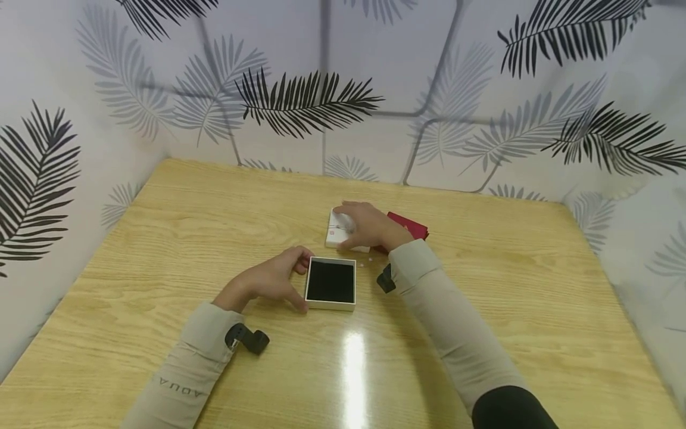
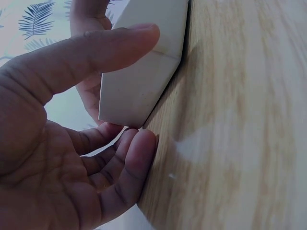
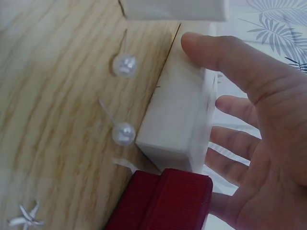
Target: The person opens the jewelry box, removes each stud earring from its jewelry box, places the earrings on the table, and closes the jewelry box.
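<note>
A shallow white box (image 1: pixel 331 305) with a black insert (image 1: pixel 331 281) lies open side up on the table. My left hand (image 1: pixel 273 277) holds it by its left side, thumb at the near corner and fingers at the far one. Just beyond it is a second white box piece (image 1: pixel 334 236) with small print on top, likely the lid. My right hand (image 1: pixel 370 225) grips this from above, thumb on the near side and fingers over the far side. Two pearl stud pins, one pearl (image 3: pixel 124 64) and another pearl (image 3: pixel 123 133), lie beside its near wall.
A red case (image 1: pixel 409 225) sits right of the printed white piece, partly under my right wrist. A small silver star-shaped piece (image 3: pixel 26 218) lies near the pearls. The wooden table (image 1: pixel 509 286) meets leaf-patterned walls at the back and sides.
</note>
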Demonstrator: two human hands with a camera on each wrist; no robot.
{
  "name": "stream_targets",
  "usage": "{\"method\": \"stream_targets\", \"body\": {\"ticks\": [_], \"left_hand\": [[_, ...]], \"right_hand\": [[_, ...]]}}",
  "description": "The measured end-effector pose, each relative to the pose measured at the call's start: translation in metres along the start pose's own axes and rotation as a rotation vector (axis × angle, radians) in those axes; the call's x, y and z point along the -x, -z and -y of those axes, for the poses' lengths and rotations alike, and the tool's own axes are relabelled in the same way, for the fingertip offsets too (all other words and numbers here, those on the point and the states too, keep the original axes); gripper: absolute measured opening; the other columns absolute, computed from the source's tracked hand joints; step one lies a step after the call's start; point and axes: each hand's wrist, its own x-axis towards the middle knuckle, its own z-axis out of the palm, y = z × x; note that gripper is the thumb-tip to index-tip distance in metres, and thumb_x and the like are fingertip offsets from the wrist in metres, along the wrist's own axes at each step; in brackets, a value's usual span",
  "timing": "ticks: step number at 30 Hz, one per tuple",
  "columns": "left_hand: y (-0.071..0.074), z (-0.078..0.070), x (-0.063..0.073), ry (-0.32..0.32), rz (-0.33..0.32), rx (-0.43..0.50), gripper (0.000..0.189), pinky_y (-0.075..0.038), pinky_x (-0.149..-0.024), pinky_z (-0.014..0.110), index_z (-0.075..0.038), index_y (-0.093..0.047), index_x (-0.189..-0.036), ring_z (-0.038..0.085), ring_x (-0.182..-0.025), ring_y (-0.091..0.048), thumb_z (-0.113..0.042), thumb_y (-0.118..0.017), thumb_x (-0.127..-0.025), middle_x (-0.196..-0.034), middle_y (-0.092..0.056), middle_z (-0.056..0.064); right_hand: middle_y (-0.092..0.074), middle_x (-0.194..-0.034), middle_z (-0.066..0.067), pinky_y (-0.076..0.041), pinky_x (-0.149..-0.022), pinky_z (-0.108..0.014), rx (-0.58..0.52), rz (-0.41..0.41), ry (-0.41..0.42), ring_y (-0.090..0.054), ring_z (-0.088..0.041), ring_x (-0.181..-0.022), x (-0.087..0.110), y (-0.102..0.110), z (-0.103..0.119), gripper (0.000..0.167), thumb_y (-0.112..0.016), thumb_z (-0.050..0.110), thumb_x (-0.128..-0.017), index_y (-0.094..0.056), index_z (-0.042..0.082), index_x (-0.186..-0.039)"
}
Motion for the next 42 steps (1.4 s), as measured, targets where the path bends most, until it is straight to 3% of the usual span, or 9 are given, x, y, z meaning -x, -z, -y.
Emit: {"method": "stream_targets", "body": {"ticks": [5,14,29,42], "left_hand": [[0.001,0.001,0.001,-0.006,-0.001,0.004,0.092,-0.041,-0.111,0.047,-0.002,-0.039,-0.140,0.031,-0.124,-0.046,-0.011,-0.092,-0.066,-0.134,-0.047,0.016],[0.001,-0.004,0.002,-0.013,-0.001,-0.002,0.090,-0.041,-0.111,0.047,-0.002,-0.040,-0.139,0.031,-0.124,-0.047,-0.009,-0.091,-0.066,-0.134,-0.048,0.016],[0.001,-0.004,0.002,-0.008,-0.001,-0.006,0.091,-0.041,-0.111,0.047,-0.001,-0.039,-0.140,0.032,-0.125,-0.046,-0.009,-0.092,-0.066,-0.135,-0.047,0.018],[-0.001,-0.004,0.000,-0.007,-0.009,0.004,0.092,-0.041,-0.111,0.047,-0.001,-0.039,-0.140,0.032,-0.124,-0.047,-0.007,-0.092,-0.066,-0.135,-0.047,0.018]], "right_hand": [[-0.047,-0.154,-0.014,-0.031,-0.122,-0.045,-0.048,-0.008,-0.020,-0.040,-0.032,-0.145,0.000,0.000,0.000,0.087,-0.086,0.029,-0.077,-0.044,0.007,-0.149],[-0.050,-0.147,-0.015,-0.040,-0.115,-0.047,-0.036,-0.003,-0.063,-0.050,-0.032,-0.130,0.001,0.000,-0.001,0.086,-0.085,0.034,-0.076,-0.045,0.012,-0.149],[-0.048,-0.148,-0.016,-0.039,-0.116,-0.047,-0.022,-0.015,-0.032,-0.046,-0.032,-0.134,0.008,0.014,0.007,0.089,-0.086,0.036,-0.076,-0.043,0.012,-0.150],[-0.050,-0.145,-0.012,-0.047,-0.105,-0.048,0.018,-0.019,-0.028,-0.050,-0.029,-0.123,0.027,0.023,0.022,0.085,-0.083,0.039,-0.077,-0.045,0.016,-0.149]]}}
